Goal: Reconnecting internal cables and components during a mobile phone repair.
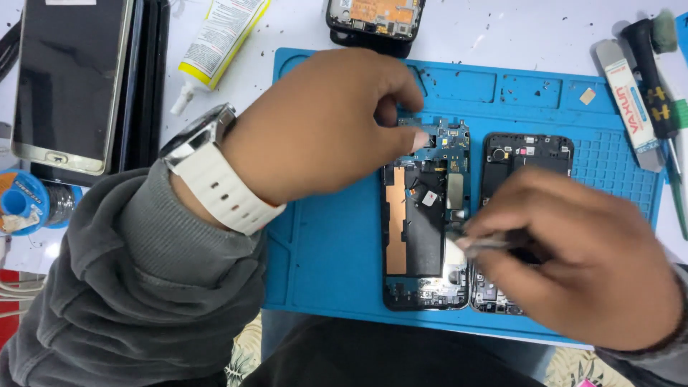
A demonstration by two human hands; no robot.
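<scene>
A blue work mat [337, 251] fills the middle of the frame on a white table [502, 32]; on its centre-right part lie an opened phone [423, 236], its copper-coloured strip and dark shielding exposed, and just beside it on the right a black inner frame [529, 154], partly hidden by the right hand. The left hand [322, 125], coming in from the lower left in a grey sleeve [107, 301] with a white-strapped wristwatch [215, 172], sits over the upper centre of the mat; its thumb and forefinger are pinched narrowly on the top edge of the opened phone, at the blue circuit board [451, 140]. The right hand [573, 258], at the lower right, is curled closed around thin metal tweezers [484, 244], whose tip touches the right edge of the opened phone near its middle. In the upper left of the frame a stack of dark phones [72, 79] lies on the table; right of it a white and yellow glue tube [215, 43] lies tilted; at the top centre another opened phone part [376, 18] shows orange inside; at the far right edge lie a flat pry tool [631, 100] and a black-handled brush [652, 64]; at the left edge sits a blue spool [25, 201].
</scene>
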